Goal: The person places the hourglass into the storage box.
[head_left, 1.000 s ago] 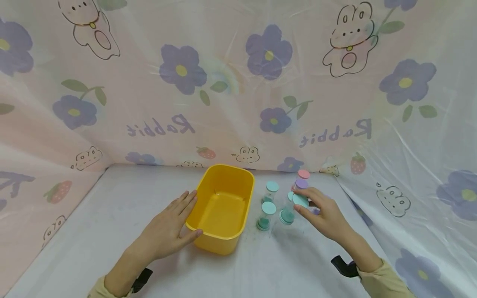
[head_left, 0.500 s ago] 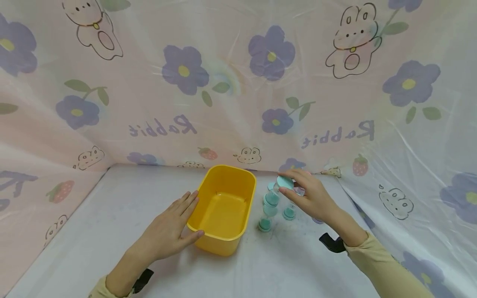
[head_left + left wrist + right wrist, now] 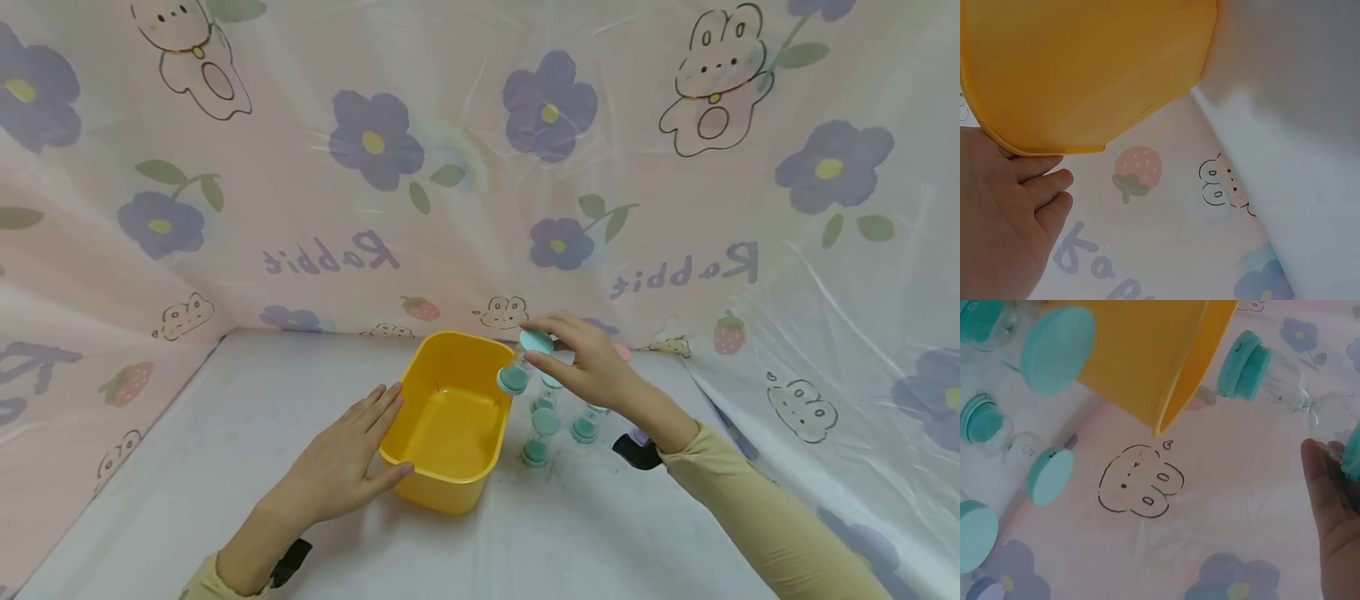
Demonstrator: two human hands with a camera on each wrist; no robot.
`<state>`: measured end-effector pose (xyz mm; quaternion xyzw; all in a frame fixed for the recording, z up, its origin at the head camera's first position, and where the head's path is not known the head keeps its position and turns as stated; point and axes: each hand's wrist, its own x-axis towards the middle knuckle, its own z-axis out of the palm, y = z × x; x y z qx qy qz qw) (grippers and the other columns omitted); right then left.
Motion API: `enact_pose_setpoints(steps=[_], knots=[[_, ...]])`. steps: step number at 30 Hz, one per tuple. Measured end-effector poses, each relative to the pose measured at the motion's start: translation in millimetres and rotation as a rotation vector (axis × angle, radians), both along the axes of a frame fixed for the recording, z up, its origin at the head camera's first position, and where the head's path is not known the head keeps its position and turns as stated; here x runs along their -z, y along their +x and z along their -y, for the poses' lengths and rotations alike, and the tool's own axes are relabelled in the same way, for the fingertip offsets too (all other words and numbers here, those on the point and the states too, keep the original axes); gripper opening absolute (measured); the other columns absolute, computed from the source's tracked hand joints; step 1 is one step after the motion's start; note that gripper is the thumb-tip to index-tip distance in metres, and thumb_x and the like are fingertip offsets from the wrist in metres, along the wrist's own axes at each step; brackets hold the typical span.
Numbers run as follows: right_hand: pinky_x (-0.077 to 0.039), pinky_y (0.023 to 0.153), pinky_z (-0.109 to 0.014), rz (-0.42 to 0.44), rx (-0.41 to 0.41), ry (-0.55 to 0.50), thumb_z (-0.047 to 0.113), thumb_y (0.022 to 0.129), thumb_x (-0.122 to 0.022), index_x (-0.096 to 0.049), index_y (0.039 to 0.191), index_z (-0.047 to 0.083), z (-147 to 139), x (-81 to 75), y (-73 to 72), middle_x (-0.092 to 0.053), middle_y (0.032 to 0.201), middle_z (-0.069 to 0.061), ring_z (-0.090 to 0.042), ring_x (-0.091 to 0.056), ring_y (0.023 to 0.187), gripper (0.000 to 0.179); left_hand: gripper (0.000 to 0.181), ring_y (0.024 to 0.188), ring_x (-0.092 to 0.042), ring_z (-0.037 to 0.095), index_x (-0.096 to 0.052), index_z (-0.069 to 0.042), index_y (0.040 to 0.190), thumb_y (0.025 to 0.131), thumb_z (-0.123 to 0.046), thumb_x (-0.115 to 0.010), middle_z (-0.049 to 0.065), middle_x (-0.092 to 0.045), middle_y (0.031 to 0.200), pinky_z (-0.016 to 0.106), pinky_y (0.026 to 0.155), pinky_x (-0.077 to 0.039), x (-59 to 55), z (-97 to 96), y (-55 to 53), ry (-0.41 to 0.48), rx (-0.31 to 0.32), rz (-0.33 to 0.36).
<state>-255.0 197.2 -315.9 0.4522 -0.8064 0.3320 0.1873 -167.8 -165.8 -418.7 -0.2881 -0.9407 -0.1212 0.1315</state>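
My right hand (image 3: pixel 588 362) pinches a teal-capped sand timer (image 3: pixel 513 380) by its upper cap, between thumb and fingers. The timer is tilted, its lower cap over the right rim of a yellow plastic bin (image 3: pixel 442 498). In the right wrist view, the held sand timer (image 3: pixel 1244 365) shows clear glass bulbs and teal sand beside the bin. My left hand (image 3: pixel 330 462) rests along the bin's left rim with its fingers extended. From the left wrist view, the left hand's fingers (image 3: pixel 1047 187) touch the bin's edge. No objects show on the bin floor.
Right of the bin, several teal sand timers (image 3: pixel 535 452) stand upright on the white tabletop (image 3: pixel 570 533). A pink cap (image 3: pixel 622 352) and a purple one (image 3: pixel 639 435) show partly behind my right hand and wrist. A patterned curtain (image 3: pixel 450 208) rises behind the table.
My right hand has lifted the teal sand timer from the group and carried it left to the bin's right rim. The left hand stays at the bin's left rim.
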Motion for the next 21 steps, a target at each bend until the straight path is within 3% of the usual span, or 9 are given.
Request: enact_pose_setpoints(steps=[7, 15, 21], knots=[[-0.064, 0.086, -0.033, 0.043, -0.033, 0.055, 0.007, 0.095, -0.075, -0.065, 0.134, 0.002, 21.0, 2.0, -15.0, -0.066, 0.129, -0.015, -0.024, -0.067, 0.108, 0.041, 0.090, 0.157, -0.025, 0.034, -0.035, 0.001, 0.160, 0.101, -0.064, -0.052, 0.013, -0.024, 0.171, 0.053, 0.124, -0.030, -1.1, -0.3, -0.3, -0.002, 0.004, 0.008], [-0.063, 0.087, -0.031, 0.054, -0.056, 0.099, 0.011, 0.095, -0.077, -0.065, 0.133, 0.001, 43.0, 18.5, -33.4, -0.065, 0.129, -0.014, -0.026, -0.067, 0.109, 0.041, 0.090, 0.157, -0.025, 0.033, -0.034, 0.000, 0.161, 0.101, -0.064, -0.053, 0.012, -0.024, 0.171, 0.053, 0.125, -0.030, -2.2, 0.1, 0.0, 0.000, -0.001, 0.018], [-0.062, 0.088, -0.028, 0.119, -0.038, 0.174, 0.019, 0.096, -0.078, -0.067, 0.131, 0.005, 56.3, 32.7, -45.1, -0.066, 0.123, -0.010, -0.020, -0.063, 0.104, 0.040, 0.090, 0.156, -0.026, 0.034, -0.034, 0.001, 0.160, 0.101, -0.064, -0.052, 0.013, -0.025, 0.171, 0.053, 0.124, -0.030, -1.7, -0.1, 0.5, 0.004, 0.001, 0.010]])
